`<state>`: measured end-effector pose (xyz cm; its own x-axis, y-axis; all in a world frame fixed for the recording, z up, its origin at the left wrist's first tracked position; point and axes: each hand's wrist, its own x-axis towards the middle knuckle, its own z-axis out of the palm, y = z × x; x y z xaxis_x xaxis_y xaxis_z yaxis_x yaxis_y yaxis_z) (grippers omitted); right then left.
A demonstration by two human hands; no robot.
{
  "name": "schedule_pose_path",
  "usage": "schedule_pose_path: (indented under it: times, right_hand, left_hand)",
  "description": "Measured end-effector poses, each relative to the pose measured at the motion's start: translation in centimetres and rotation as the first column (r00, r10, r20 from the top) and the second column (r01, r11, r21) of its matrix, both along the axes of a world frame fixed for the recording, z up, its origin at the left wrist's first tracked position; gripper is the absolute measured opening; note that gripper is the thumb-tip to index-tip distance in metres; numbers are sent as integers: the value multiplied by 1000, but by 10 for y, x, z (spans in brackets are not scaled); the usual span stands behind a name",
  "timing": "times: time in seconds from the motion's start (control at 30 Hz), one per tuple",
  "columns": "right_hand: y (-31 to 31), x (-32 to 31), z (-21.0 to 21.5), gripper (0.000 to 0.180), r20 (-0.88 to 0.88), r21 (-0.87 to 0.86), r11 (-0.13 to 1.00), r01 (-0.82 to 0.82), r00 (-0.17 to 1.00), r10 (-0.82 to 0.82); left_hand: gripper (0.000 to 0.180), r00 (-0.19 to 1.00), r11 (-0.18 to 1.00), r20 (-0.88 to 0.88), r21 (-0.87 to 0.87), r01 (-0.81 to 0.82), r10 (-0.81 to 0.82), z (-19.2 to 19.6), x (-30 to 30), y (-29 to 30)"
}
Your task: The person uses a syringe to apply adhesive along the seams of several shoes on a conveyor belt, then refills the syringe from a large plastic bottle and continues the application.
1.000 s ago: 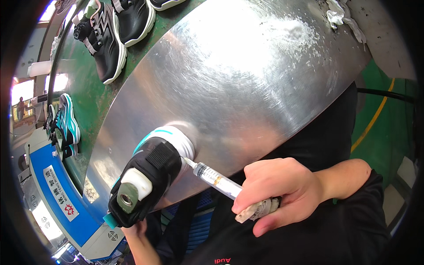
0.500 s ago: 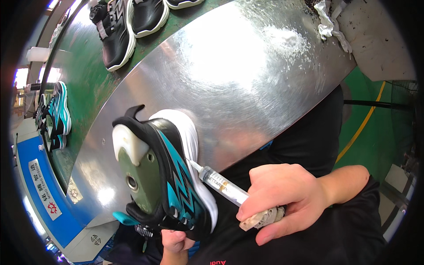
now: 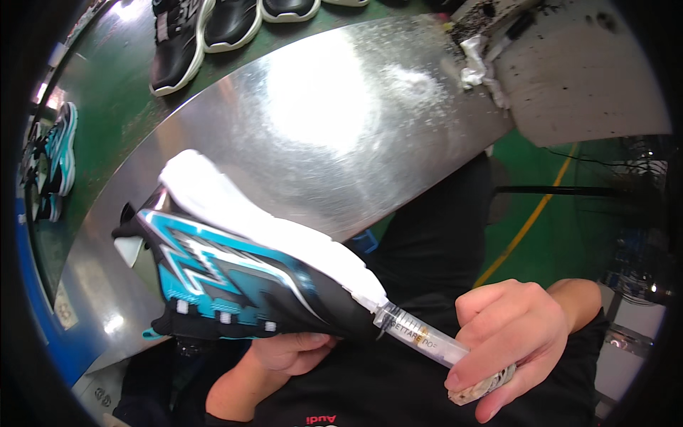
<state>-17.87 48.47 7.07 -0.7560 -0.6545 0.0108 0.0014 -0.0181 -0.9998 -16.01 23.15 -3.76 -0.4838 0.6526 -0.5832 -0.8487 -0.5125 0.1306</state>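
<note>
Two hands: left hand holds shoe, right hand syringe.

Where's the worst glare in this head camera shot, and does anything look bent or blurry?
Head view: strong glare whitens the metal table; its straight edge bows with the fisheye, and the picture's corners go black. The shoe and syringe look sharp.

Shiny metal bench sat bare in the middle, black sneakers on the green belt far left.
</note>
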Motion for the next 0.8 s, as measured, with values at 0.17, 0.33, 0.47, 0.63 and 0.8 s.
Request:
schedule_pose_path:
  times: [0.17,0.33,0.47,0.63,0.8]
  right_hand:
    - [13,10,16,35,-101,35,998,49,994,-45]
    - [19,15,13,36,-226,47,990,137,966,-123]
    - [20,17,11,35,-314,117,984,133,945,-90]
    - [16,18,9,35,-416,172,969,177,905,-92]
    - [5,18,2,32,-562,260,930,260,824,-73]
  left_hand:
    - [65,981,971,-175,235,-41,84,0,-23,22]
    - [63,966,965,-202,236,-114,164,6,-38,40]
    - [62,950,939,-217,308,-151,224,4,-44,47]
    - [62,945,953,-228,247,-178,236,-2,-49,51]
    - [69,949,901,-143,382,-208,280,0,-55,54]
